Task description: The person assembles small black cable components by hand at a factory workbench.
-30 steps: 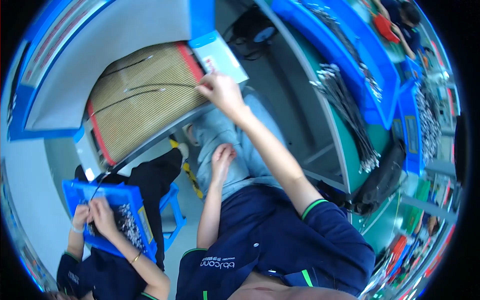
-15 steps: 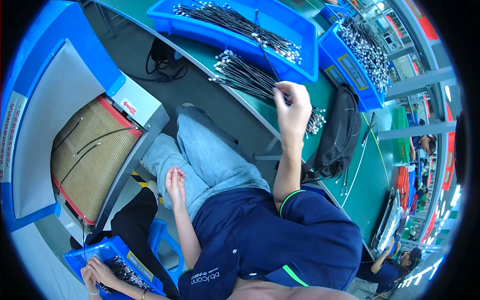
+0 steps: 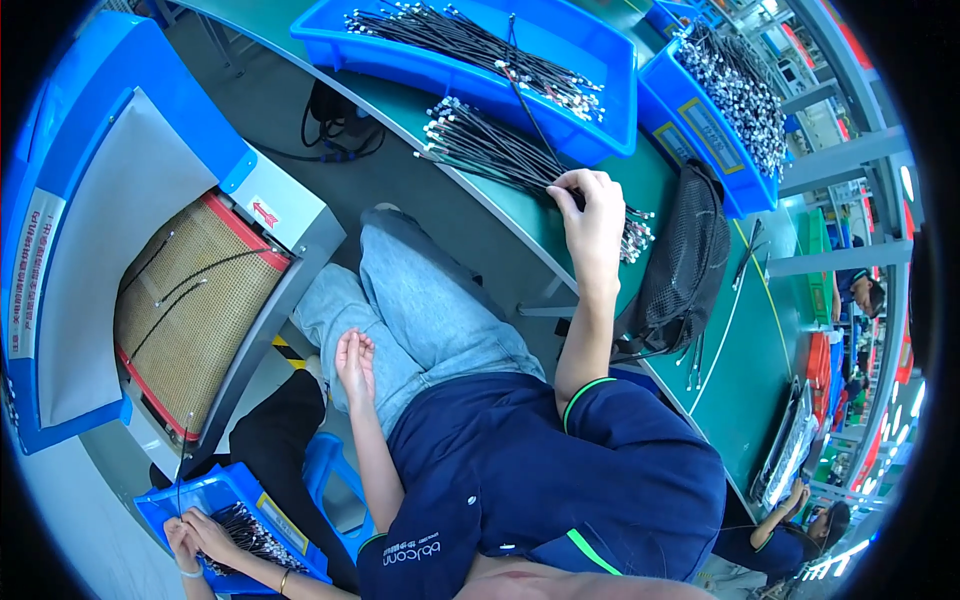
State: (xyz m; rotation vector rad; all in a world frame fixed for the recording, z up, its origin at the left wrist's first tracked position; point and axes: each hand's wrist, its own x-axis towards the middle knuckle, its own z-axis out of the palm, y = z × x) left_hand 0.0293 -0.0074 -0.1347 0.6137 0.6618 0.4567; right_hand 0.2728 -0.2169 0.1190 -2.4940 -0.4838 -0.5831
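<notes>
My right hand (image 3: 592, 215) is above the green table, its thumb and fingers pinched on a thin black cable (image 3: 537, 125). That cable slants up from my fingers over the wall of a blue bin (image 3: 460, 82). Below the hand a bundle of black cables (image 3: 490, 150) with pale connector ends lies on the table, partly hidden by my fingers. My left hand (image 3: 355, 365) rests palm up over my thigh, fingers loosely curled, holding nothing that I can see.
More cables fill a second blue bin (image 3: 705, 130). A black mesh bag (image 3: 685, 265) lies on the table (image 3: 745, 355). At left, several cables lie on the mesh belt (image 3: 205, 300) of a blue machine (image 3: 190, 90). A co-worker's hands (image 3: 200, 535) hold a cable above another bin (image 3: 290, 520).
My right hand has sunk slightly toward the bundle, still pinching the cable. My left hand stays over my thigh. The whole view has shifted a little.
</notes>
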